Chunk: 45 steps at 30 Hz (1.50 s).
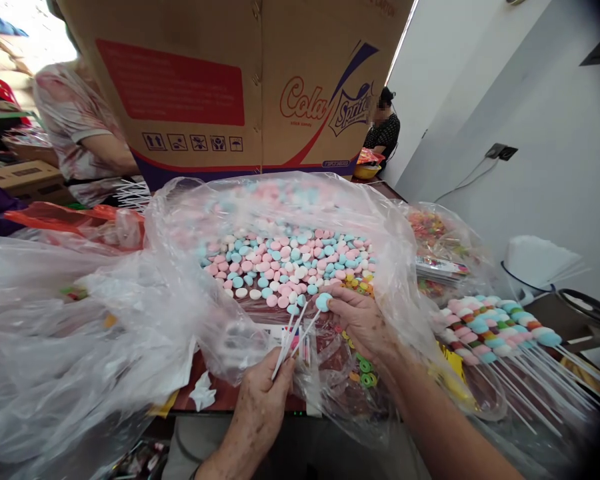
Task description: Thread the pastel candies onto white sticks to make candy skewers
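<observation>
Several thin white sticks (286, 343) are pinched in my left hand (266, 393), fanned upward over the front of the table. My right hand (361, 321) grips a round blue marshmallow (323, 302) between thumb and fingers, at the upper tip of one stick. Another blue piece touches the tip of a neighbouring stick; whether it is threaded on I cannot tell. Just beyond my hands, a heap of pink, white and blue marshmallows (285, 267) lies inside a large clear plastic bag (395, 267). Green and yellow gummy rings (366, 373) lie under clear plastic below my right wrist.
A big cardboard carton (190, 87) stands behind the heap. Finished-looking candy skewers (500, 327) are stacked at right, near a bag of colourful gummies (427, 227). Crumpled plastic (80, 333) covers the left side. One person (75, 123) sits at left, another (387, 127) behind the carton.
</observation>
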Motion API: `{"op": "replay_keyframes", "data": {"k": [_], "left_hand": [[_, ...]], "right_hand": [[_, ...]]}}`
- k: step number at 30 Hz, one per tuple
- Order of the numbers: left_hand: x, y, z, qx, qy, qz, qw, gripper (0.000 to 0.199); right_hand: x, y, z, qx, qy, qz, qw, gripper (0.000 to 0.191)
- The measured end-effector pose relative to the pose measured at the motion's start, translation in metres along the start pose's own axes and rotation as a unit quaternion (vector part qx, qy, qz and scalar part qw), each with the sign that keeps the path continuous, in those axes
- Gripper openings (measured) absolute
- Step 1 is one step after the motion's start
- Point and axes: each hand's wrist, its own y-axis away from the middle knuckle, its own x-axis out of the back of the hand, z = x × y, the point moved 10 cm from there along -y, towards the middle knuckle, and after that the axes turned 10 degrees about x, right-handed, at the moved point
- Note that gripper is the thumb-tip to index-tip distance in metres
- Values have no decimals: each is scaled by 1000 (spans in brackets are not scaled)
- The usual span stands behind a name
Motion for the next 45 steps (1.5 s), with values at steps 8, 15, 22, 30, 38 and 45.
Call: {"op": "replay_keyframes", "data": {"k": [8, 15, 22, 30, 38, 45], "left_hand": [[0, -1, -4, 0, -1, 14, 1000, 31], [-1, 1, -5, -4, 3, 16, 1000, 30], [1, 2, -5, -6, 3, 24, 1000, 28], [1, 3, -11, -33, 18, 30, 999, 25], [0, 0, -14, 25, 41, 3, 999, 26], [0, 1, -12, 7, 33, 11, 999, 27]], "right_hand": [[-1, 2, -8, 68, 106, -57, 990, 28], [-6, 11, -17, 132, 284, -104, 944, 29], [-14, 16, -11, 135, 284, -103, 944, 29], [-58, 46, -11, 217, 344, -194, 893, 34], [-19, 21, -34, 210, 470, -137, 847, 28], [-9, 2, -23, 238, 787, -189, 537, 21]]}}
